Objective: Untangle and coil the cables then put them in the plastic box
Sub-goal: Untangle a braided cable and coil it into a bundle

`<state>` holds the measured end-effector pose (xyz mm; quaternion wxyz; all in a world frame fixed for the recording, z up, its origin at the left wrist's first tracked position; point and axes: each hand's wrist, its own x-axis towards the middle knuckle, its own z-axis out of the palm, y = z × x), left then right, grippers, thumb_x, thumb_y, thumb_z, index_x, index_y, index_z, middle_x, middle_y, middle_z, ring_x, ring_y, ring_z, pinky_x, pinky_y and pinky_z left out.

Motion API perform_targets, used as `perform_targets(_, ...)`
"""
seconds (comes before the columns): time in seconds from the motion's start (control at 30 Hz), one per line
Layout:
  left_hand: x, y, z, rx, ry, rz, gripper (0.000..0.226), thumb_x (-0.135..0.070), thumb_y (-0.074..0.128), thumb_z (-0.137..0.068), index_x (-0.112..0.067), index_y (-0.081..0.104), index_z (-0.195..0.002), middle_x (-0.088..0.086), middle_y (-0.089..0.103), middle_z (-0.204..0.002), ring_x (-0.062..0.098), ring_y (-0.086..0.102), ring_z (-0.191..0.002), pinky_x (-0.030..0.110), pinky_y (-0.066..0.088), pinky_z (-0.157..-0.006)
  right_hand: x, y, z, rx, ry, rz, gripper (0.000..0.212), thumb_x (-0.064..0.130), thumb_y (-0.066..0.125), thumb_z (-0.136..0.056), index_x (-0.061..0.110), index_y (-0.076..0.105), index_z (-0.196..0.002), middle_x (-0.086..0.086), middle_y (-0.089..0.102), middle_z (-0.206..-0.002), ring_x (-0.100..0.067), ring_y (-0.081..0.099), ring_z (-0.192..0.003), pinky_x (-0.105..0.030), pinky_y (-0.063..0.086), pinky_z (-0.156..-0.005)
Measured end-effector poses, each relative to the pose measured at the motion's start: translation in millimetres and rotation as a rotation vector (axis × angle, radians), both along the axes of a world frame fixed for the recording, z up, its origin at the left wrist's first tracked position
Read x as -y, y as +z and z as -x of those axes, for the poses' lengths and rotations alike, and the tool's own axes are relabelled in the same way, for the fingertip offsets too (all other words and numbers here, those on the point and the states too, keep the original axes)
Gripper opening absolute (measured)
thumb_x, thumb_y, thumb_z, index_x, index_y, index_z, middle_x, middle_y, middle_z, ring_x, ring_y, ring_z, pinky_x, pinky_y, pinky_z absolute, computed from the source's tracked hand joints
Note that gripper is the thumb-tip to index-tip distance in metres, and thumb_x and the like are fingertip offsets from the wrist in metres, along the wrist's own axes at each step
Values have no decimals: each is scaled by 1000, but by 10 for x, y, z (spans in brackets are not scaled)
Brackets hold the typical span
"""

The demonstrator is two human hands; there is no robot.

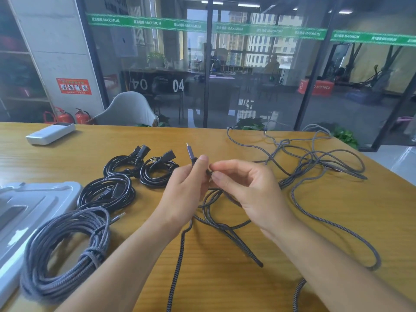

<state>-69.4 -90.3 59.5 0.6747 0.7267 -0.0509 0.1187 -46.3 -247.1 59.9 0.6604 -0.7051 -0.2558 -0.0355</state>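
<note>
One braided grey cable (315, 167) is left loose, sprawled over the counter (225, 278) w/ its plug end in both grips: left hand (186, 190) pinches the connector, right hand (243, 188) pinches cord beside it. Untangling step; next needs loops freed, then coiling.

Bright, even light, probably daylight through glass wall (258, 70); reflections haze it. Soft shadows on table (225, 289). Wide-angle bending at edges; background slightly soft.
</note>
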Motion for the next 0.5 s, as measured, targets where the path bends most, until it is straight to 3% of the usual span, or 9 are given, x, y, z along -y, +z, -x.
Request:
perform_targets(0.07,-44,15,-27,-5,69,50,45,-31,40,-112,-16,33,-70,-1,23,-66,16,20,-60,32,21,-56,72,27,-32,22,14,82,14,19,68,-100,19,77,-111,3,80,-101,-13,75,-100,-29,58,-94)
perform_targets(0.2,-184,43,-64,6,154,137,37,-25,39,-110,-13,42,-75,-1,29,-63,15,24,-58,27,24,-53,213,-17,-109,283,-32,665,27,36,50,-109,33,69,-90,18,71,-82,-8,68,-77,-31,54,-75)
perform_targets(0.27,-206,57,-63,15,163,159,36,-24,38,-110,-11,46,-77,-1,29,-60,19,20,-60,30,23,-55,204,-61,-89,258,71,698,29,33,47,-111,24,69,-92,19,57,-66,-11,51,-58,-24,41,-59)
perform_targets(0.33,-213,63,-62,32,149,208,40,-27,37,-111,-10,50,-78,1,31,-58,22,19,-61,33,23,-56,184,-55,-59,262,119,658,28,28,47,-111,19,69,-97,18,47,-58,-9,38,-53,-19,30,-55)
perform_targets(0.5,-206,47,-67,37,111,251,53,-47,32,-112,-15,55,-76,4,45,-66,17,36,-58,33,30,-62,83,-74,5,361,62,582,28,25,48,-111,19,69,-93,13,47,-59,-11,42,-53,-22,29,-54)
